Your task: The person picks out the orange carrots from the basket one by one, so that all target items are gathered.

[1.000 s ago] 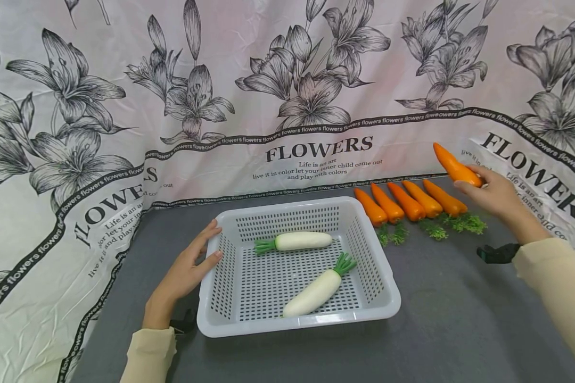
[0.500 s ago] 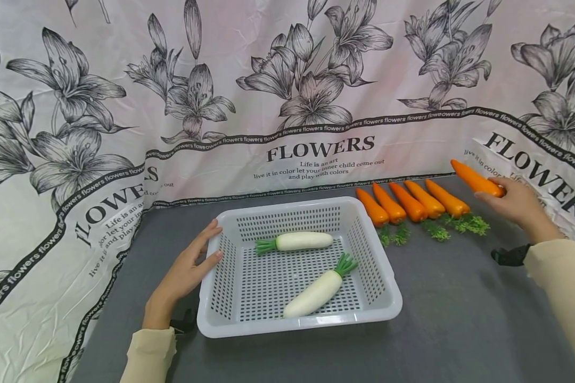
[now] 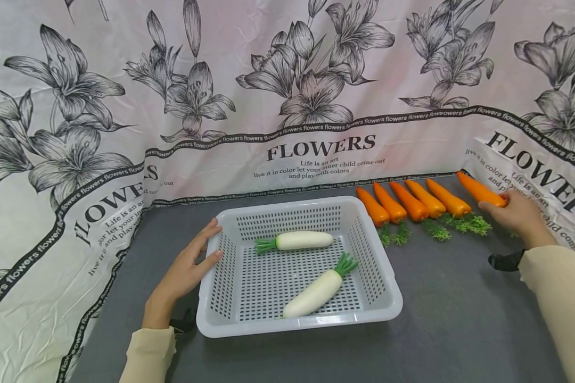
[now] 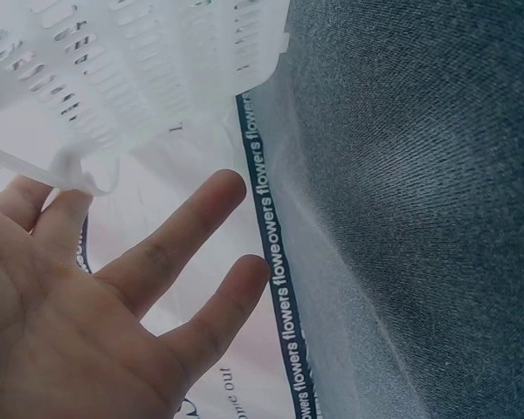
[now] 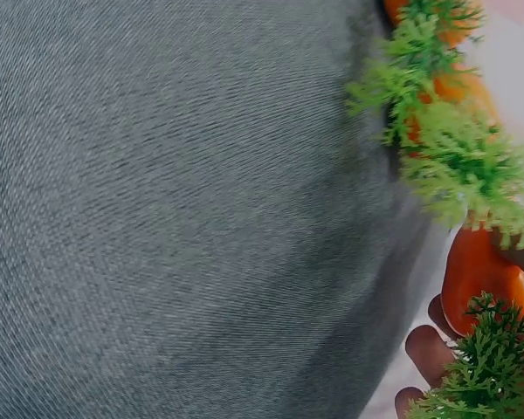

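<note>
My right hand (image 3: 519,215) grips a carrot (image 3: 479,190) at its thick end, close to the right end of a row of several carrots (image 3: 409,202). In the right wrist view the held carrot (image 5: 480,271) shows its leafy green top (image 5: 480,367), with fingers curled behind it. My left hand (image 3: 187,266) rests with straight fingers on the left rim of a pale plastic basket (image 3: 299,323). From the left wrist view, that hand (image 4: 113,288) has spread fingers by the perforated basket wall (image 4: 148,70). Two white radishes lie inside the basket, one radish (image 3: 304,240) behind the other radish (image 3: 313,293).
A dark grey cloth (image 3: 450,308) covers the table. Behind it hangs a white curtain (image 3: 211,170) printed with flowers and lettering, meeting the table's back edge. Green carrot leaves (image 3: 465,223) spread in front of the row, right of the basket.
My right hand has moved right and down with the carrot, which now lies lower, beside the row's right end. The left hand and the basket stay in place.
</note>
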A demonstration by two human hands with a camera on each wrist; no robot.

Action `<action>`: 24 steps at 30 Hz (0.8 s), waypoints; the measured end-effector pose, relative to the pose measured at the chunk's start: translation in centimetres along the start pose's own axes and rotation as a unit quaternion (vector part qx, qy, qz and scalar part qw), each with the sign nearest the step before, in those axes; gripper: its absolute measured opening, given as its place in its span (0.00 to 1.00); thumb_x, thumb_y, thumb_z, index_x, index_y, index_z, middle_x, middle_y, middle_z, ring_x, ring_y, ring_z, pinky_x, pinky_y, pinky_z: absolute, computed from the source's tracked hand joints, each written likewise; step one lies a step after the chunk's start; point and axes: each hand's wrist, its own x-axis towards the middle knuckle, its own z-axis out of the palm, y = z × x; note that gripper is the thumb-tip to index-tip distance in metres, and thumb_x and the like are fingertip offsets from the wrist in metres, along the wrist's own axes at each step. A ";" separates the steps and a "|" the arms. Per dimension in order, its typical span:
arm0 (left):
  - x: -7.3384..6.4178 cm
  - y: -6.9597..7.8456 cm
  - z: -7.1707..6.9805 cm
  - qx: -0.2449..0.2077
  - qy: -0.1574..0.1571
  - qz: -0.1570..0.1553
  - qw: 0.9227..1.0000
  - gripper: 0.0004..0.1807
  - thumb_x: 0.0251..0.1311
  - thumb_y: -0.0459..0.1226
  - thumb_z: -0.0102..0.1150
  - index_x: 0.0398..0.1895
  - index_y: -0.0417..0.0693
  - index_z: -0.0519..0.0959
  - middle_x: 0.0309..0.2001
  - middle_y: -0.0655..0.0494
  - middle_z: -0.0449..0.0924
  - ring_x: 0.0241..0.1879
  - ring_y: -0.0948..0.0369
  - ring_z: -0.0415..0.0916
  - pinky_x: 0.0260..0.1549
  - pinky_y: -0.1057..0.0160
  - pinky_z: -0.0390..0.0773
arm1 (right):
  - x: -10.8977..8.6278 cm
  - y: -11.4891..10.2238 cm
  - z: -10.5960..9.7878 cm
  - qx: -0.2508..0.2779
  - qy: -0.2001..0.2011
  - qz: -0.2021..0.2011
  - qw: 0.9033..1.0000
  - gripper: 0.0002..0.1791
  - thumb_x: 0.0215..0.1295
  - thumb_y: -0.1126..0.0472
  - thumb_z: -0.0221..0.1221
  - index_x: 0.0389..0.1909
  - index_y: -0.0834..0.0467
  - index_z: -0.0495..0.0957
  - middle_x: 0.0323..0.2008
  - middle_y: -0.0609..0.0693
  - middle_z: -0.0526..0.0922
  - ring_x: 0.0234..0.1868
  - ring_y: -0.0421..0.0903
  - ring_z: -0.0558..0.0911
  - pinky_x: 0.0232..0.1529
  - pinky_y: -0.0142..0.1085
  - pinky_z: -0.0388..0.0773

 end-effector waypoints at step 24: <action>0.0 0.0 0.0 -0.007 0.002 -0.004 1.000 0.34 0.74 0.43 0.55 0.80 0.59 0.58 0.84 0.59 0.41 0.58 0.39 0.76 0.29 0.66 0.86 | 1.1 0.5 1.5 -0.010 -0.062 0.005 0.998 0.41 0.78 0.40 0.43 0.58 0.81 0.65 0.44 0.78 0.73 0.34 0.61 0.72 0.26 0.39 0.64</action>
